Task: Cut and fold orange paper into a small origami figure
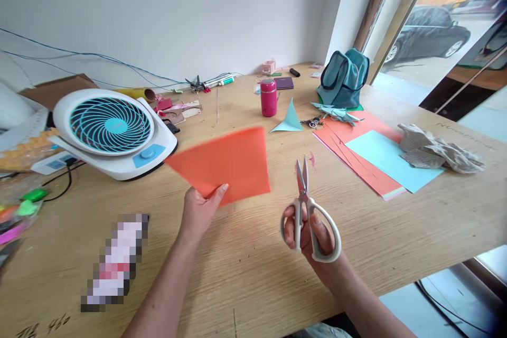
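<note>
My left hand [200,208] pinches the near edge of an orange paper sheet [227,161] and holds it up over the wooden table [245,280]. My right hand [312,235] grips white-handled scissors [304,206] with fingers through the loops. The blades point away from me and look nearly closed, just to the right of the sheet without touching it.
A white and teal fan [113,132] stands at the left. A pink bottle [269,97], a folded teal paper cone [288,119], a teal backpack [344,78], stacked orange and blue sheets [376,156] and crumpled paper [435,149] lie beyond. Clutter lines the left edge.
</note>
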Demonstrator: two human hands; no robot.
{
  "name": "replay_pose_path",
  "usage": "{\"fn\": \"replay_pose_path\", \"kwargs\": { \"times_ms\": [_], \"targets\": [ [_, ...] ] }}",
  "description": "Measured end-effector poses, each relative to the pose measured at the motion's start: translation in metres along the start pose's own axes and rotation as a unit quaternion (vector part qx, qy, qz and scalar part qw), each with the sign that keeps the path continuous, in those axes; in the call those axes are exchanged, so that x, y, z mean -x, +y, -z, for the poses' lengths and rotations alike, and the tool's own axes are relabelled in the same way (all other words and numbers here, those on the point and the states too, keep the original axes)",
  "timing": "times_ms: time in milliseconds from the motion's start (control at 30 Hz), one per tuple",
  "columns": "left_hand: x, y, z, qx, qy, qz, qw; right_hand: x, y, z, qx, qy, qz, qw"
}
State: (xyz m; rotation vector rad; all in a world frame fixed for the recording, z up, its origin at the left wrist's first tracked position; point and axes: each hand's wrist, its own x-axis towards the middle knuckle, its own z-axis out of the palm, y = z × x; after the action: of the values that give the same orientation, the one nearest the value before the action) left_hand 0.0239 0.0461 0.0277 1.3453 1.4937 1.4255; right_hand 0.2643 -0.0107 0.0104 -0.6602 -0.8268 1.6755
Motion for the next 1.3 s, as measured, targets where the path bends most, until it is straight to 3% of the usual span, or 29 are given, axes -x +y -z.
{"fn": "replay_pose_path", "kwargs": {
  "times_ms": [133,200,367,433,533,633,700,767,1000,1200,1300],
  "targets": [
    [0.009,0.015,0.002,-0.055,-0.041,-0.16,0.985,-0.008,-0.012,0.002,-0.035,0.048,-0.053,0.997],
    [0.013,0.015,0.001,-0.101,-0.022,-0.219,0.97,-0.009,-0.012,0.004,-0.023,0.082,-0.084,0.993],
    [0.018,0.009,-0.004,-0.14,0.055,-0.237,0.96,-0.004,0.002,0.009,0.059,0.107,-0.076,0.99],
    [0.018,0.006,-0.006,-0.087,0.078,-0.178,0.977,-0.003,0.007,0.01,0.115,0.12,-0.052,0.985],
    [0.018,-0.001,-0.007,0.064,0.027,0.051,0.996,-0.005,0.01,0.008,0.161,0.15,-0.039,0.975],
    [0.02,-0.009,-0.007,0.171,-0.06,0.262,0.948,-0.008,0.01,0.003,0.157,0.164,-0.039,0.973],
    [0.022,-0.012,-0.006,0.227,-0.087,0.338,0.909,-0.009,0.01,0.0,0.153,0.165,-0.041,0.974],
    [0.024,-0.013,-0.006,0.279,-0.099,0.363,0.883,-0.009,0.009,-0.001,0.153,0.162,-0.046,0.974],
    [0.029,-0.019,-0.007,0.261,-0.129,0.332,0.897,-0.009,0.017,0.002,0.149,0.154,-0.037,0.976],
    [0.029,-0.014,-0.004,0.26,-0.063,0.395,0.879,-0.001,0.013,0.009,0.216,0.148,-0.02,0.965],
    [0.023,-0.015,0.006,0.254,-0.037,0.424,0.868,0.016,0.006,0.02,0.209,0.082,-0.027,0.974]
  ]
}}
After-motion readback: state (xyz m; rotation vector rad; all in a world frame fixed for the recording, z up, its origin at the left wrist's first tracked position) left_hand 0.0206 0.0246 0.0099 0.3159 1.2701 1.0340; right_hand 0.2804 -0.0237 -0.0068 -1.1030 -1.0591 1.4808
